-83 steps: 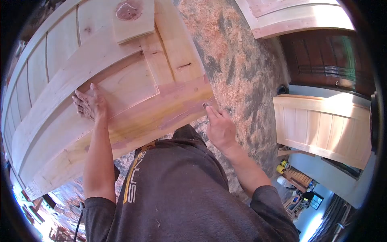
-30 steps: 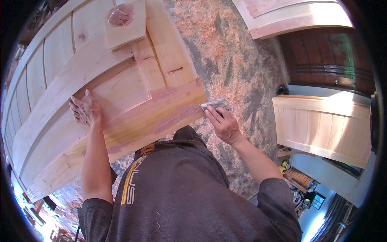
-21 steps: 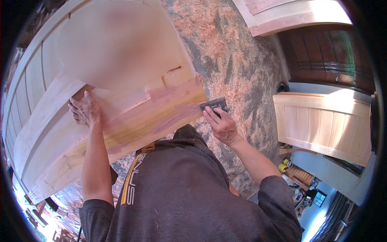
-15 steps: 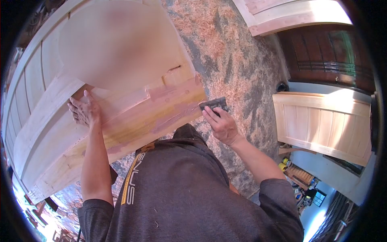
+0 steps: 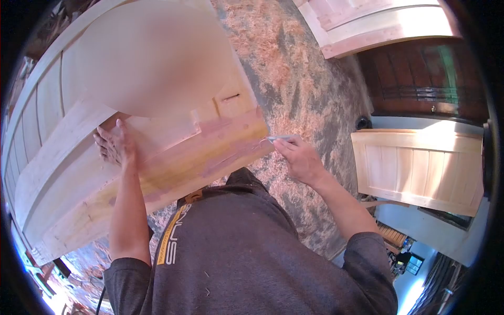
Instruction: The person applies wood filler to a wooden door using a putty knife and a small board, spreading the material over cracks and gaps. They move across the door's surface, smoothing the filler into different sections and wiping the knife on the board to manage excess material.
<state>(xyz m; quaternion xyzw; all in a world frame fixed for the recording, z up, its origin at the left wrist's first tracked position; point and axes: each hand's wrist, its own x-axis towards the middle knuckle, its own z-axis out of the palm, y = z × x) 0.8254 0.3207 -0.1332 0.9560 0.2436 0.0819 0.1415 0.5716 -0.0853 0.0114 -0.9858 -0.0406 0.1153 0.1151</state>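
My left hand [image 5: 116,144] lies palm down on a pale wooden door panel [image 5: 157,168], fingers spread apart. A brown patch [image 5: 116,121] shows beside its thumb, partly covered by a round blur. In my right hand [image 5: 304,160] is a flat putty knife [image 5: 279,138], pinched by the fingers and seen nearly edge-on. Its tip is right at the panel's right end. Pinkish filler [image 5: 226,157] is smeared along the near rail, with a raised streak towards that end. A short dark slot [image 5: 231,97] lies farther up the panel.
Wood shavings [image 5: 283,68] cover the grey floor beyond the panel. Another wooden panel [image 5: 367,31] stands at the upper right, above a dark brown door [image 5: 425,79]. A slatted panel [image 5: 415,168] leans at the right. Shelves with small items [image 5: 394,244] are at the lower right.
The putty knife has turned from showing its broad dark face to nearly edge-on. My right hand has shifted slightly right and down; my left hand stays on the panel.
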